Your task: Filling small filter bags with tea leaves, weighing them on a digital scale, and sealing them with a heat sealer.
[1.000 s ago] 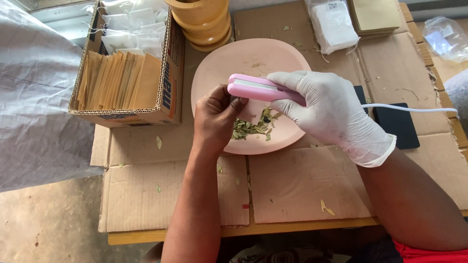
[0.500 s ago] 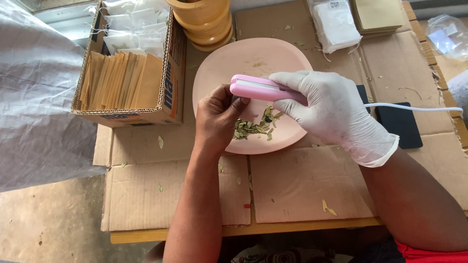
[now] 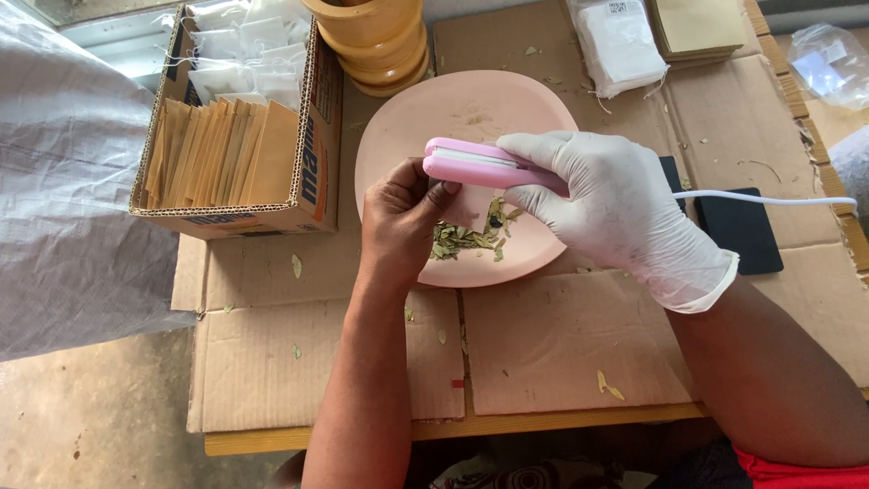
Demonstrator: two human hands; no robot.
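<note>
My right hand (image 3: 606, 204), in a white glove, grips a pink handheld sealer (image 3: 471, 165) with a white cord (image 3: 769, 199), held level over a pink plate (image 3: 434, 109). My bare left hand (image 3: 403, 222) is curled under the sealer's front end, fingertips pinched at its jaw; whatever it pinches is hidden. A small heap of dried green leaves (image 3: 466, 237) lies on the plate just below both hands.
A cardboard box (image 3: 308, 177) of tan and white sachets stands at the left. Stacked wooden bowls (image 3: 376, 41) sit behind the plate. A pack of white bags (image 3: 620, 41), tan envelopes (image 3: 697, 23) and a black pad (image 3: 742, 231) lie right. Cardboard sheets (image 3: 299, 362) cover the table.
Both hands and the sealer have hardly moved over the plate; the view has shifted very slightly.
</note>
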